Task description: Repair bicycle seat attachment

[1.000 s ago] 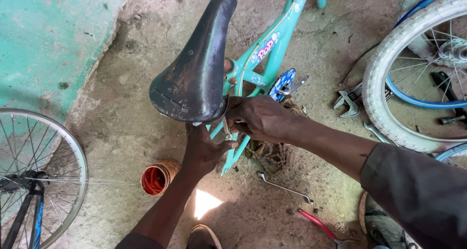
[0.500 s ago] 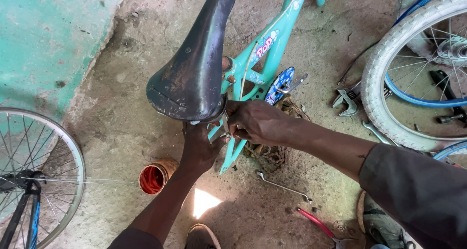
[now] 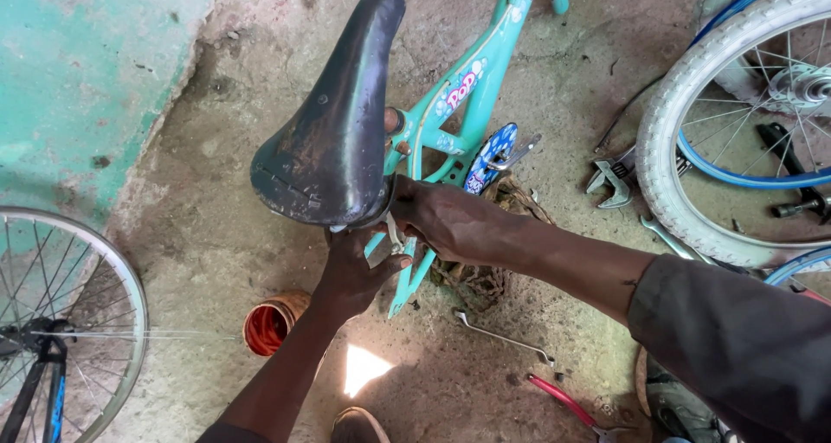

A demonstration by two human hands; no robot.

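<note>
Both hands meet just under the back of the black bike saddle point(image 3: 333, 131), at the frame. Left hand point(image 3: 351, 274) comes up from below, fingers curled round the teal frame tube point(image 3: 407, 279) w/ thumb pointing right; looks like a closed grip on the tube, though the fingertips are hidden behind it. Right hand point(image 3: 450, 222) reaches in from the right, fingers bunched and pressed together at the spot under the saddle's rear edge, next to a small pale metal piece point(image 3: 394, 233) that shows between the two hands. Can't tell if the right hand is pinching that piece or just touching it; fingertips are hidden by the saddle.

Saddle is worn, scuffed, nose pointing up-frame away from the person. The teal bike frame point(image 3: 480, 71) runs diagonally to the top of the view, w/ a blue round chain guard point(image 3: 486, 153) just right of the seat area. A rusty chain point(image 3: 472, 279) lies on the floor under the right forearm.

Around: concrete floor point(image 3: 199, 235), rough & dusty. Orange-red can point(image 3: 270, 324) near the left forearm. Thin spanner point(image 3: 506, 335) on the floor below the right arm, red-handled pliers point(image 3: 571, 404) further down. Adjustable wrench point(image 3: 610, 179) near the white-tyred wheel point(image 3: 692, 149) at right. Spoked wheel point(image 3: 78, 322) at left edge. Shoe toe point(image 3: 359, 426) at bottom.
</note>
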